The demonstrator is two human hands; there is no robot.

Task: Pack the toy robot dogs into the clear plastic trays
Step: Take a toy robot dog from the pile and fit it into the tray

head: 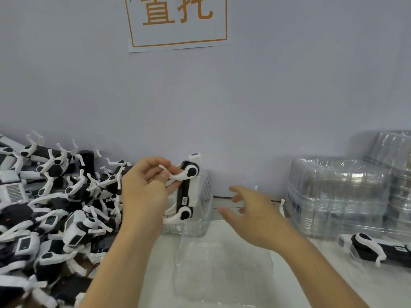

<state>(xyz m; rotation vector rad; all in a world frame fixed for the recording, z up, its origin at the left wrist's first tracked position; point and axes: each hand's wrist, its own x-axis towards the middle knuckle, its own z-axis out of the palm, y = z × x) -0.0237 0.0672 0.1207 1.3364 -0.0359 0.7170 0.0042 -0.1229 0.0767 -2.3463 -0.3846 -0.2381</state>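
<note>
Clear plastic tray (222,263) sits at the worktop's near edge, right below the upright toy dog (186,187) pinched in the left hand (144,187), while the right hand (251,216), fingers loose and empty, hovers nearer.

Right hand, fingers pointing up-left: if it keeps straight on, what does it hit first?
Likely the toy dog held upright by the left hand; the right hand is open, reaching toward it. Depth unclear.

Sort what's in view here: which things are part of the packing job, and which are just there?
Part of the job:
- toy dog held up in the left hand
- right hand, open, reaching in
- empty clear tray in front
- pile of loose dogs
- tray stacks
- packed dog

Just there:
- paper sign on the wall
</note>
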